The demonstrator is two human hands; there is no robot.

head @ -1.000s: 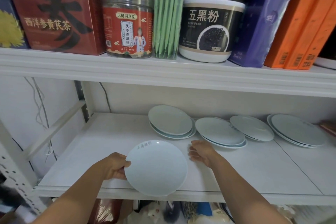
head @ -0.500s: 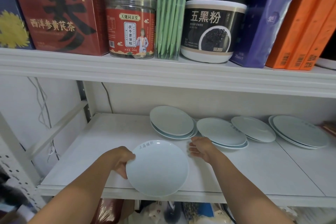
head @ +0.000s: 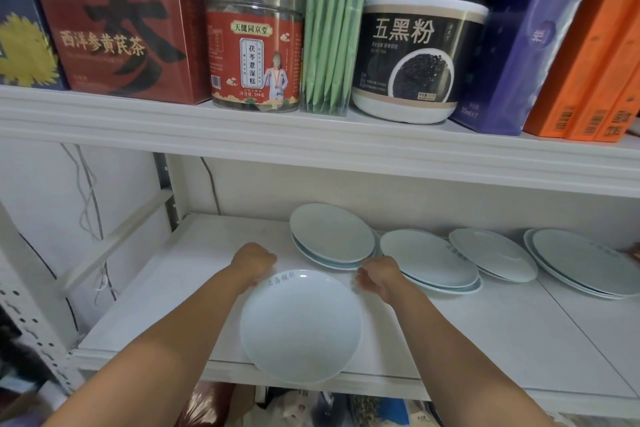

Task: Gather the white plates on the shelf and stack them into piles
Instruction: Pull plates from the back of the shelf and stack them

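Gathering is just starting, I'm judging: one plate [head: 301, 326] is lying at the shelf [head: 156, 305] front, overhanging its edge. My left hand [head: 254, 262] is sitting curled at its far-left rim; grip I cannot tell. My right hand [head: 375, 274] is sitting curled on nothing, just off the far-right rim. Next I'm needing a firm hold to lift it onto the stacks [head: 332, 236].

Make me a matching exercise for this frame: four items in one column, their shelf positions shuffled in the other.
1. front plate
2. black-lidded jar
3. orange boxes
4. green sachets

A. upper shelf, far right
B. lower shelf, at the front edge
C. between the red-labelled jar and the black-lidded jar
D. just left of the purple box

Pairs: 1-B, 2-D, 3-A, 4-C
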